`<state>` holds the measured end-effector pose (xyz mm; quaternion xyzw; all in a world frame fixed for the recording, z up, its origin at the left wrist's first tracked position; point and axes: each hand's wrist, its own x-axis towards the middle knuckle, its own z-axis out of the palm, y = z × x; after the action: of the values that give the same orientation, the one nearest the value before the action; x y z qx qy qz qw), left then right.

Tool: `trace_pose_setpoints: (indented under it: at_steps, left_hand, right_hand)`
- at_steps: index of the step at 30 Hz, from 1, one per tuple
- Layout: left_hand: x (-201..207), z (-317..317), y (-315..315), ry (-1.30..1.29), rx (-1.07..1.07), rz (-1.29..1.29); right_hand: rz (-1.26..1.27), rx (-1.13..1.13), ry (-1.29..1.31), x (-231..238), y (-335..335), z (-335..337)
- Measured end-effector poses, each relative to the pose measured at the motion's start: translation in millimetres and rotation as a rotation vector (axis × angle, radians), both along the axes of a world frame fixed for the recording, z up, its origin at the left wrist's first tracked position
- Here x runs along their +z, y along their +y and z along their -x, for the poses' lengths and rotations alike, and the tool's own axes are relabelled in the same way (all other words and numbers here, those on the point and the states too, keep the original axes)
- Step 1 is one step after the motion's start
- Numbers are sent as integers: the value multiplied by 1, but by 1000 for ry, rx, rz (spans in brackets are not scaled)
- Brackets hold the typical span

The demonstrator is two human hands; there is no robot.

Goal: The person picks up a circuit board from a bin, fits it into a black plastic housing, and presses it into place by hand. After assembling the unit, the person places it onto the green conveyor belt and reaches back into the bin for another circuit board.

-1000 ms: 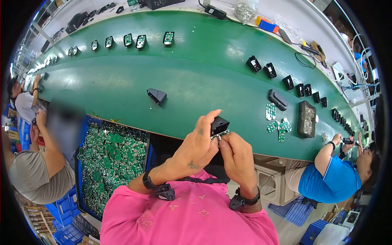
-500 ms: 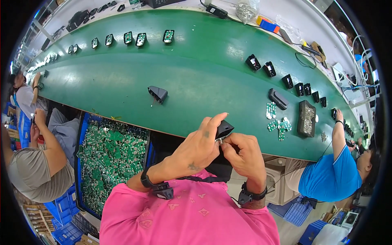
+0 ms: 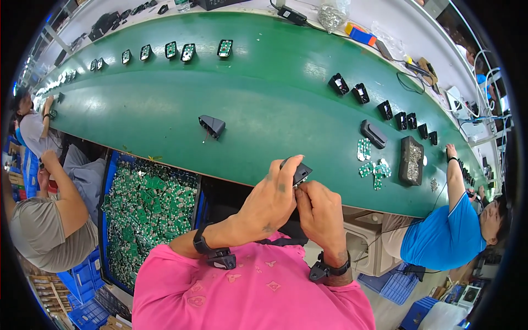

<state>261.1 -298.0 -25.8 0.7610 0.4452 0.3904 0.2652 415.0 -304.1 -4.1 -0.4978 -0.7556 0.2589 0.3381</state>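
Observation:
My left hand (image 3: 270, 195) is wrapped round a black plastic housing (image 3: 301, 172), just over the near edge of the bench. Against the housing's near end, the fingers of my right hand (image 3: 320, 204) are pinched together; whatever they grip is hidden behind the fingertips. Farther off to the left, a similar dark housing (image 3: 212, 126) lies on the bench with a thin wire sticking out. To the right are small green circuit boards (image 3: 378, 172), a dark closed case (image 3: 374, 134) and a black tray (image 3: 405, 174) of small metal parts.
The green bench (image 3: 264, 104) curves across the view. Black housings (image 3: 360, 93) line its right; board-filled ones (image 3: 188, 52) stand along the back. A blue-rimmed bin (image 3: 151, 209) of circuit boards sits below at left. A co-worker in blue (image 3: 445, 236) sits right, others left.
My right hand has turned slightly and drawn in closer to the left, its fingers tighter at the housing. The housing has tilted and dropped a little. The right co-worker's arm has shifted.

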Motion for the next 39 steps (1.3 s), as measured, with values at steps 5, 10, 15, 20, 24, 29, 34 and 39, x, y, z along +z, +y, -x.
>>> trace_pose_setpoints:
  at_steps: [5, 10, 15, 20, 24, 29, 34, 39]
  left_hand:
    - [3, 5, 6, 11, 27, -11]
    - [4, 17, 12, -307, 7, 418]
    - [-16, 13, 16, -483, -261, 486]
    - [-35, 21, 17, -431, -242, 383]
    - [-26, 29, 20, -533, -238, 306]
    - [-32, 24, 31, -525, -386, 151]
    - [-31, 13, 39, -298, -175, 83]
    - [-14, 19, 25, -291, -48, 155]
  right_hand:
    - [151, 0, 141, -3, 9, 1]
    - [99, -211, 165, -23, 12, 5]
    - [355, -209, 497, -45, 11, -12]
    - [156, -205, 763, -47, 10, 18]
    - [176, -83, 696, -52, 22, 11]
    - [366, -72, 823, -62, 27, -28]
    - [44, -83, 134, -6, 10, 7]
    - [-16, -100, 194, -1, 19, 12]
